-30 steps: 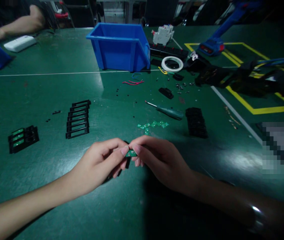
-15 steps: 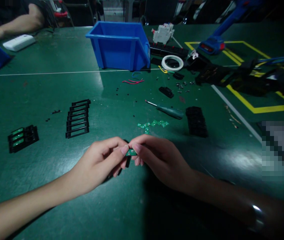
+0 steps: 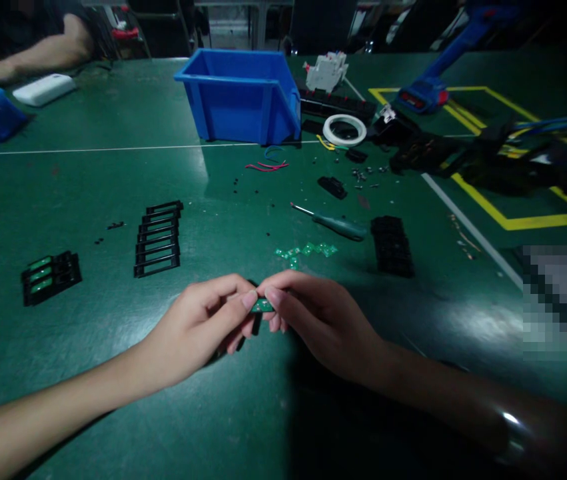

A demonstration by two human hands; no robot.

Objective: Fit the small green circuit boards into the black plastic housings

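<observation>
Between my two hands, low in the middle of the head view, is a small green circuit board [image 3: 262,305]. My left hand [image 3: 210,317] pinches its left end with thumb and fingers; a dark piece, partly hidden, shows under those fingers. On the board's right end, the thumb and fingers of my right hand [image 3: 316,317] are closed. Just beyond the hands lie several small green circuit boards [image 3: 308,249]. A screwdriver [image 3: 338,225] with a green handle rests behind them. Further left are a black slotted frame [image 3: 158,240] and a black holder [image 3: 50,277] with green boards in it.
A blue bin [image 3: 238,107] stands at the back, beside a white ring [image 3: 344,130] and scattered screws [image 3: 360,175]. Black stacked parts [image 3: 392,245] lie on the right. A blue power tool [image 3: 423,93] sits at the back right. Another person's arm [image 3: 48,57] rests at the far left.
The view has shifted slightly, so the things on the table appear a little lower and, at left, further right. Both hands keep the same grip on the circuit board.
</observation>
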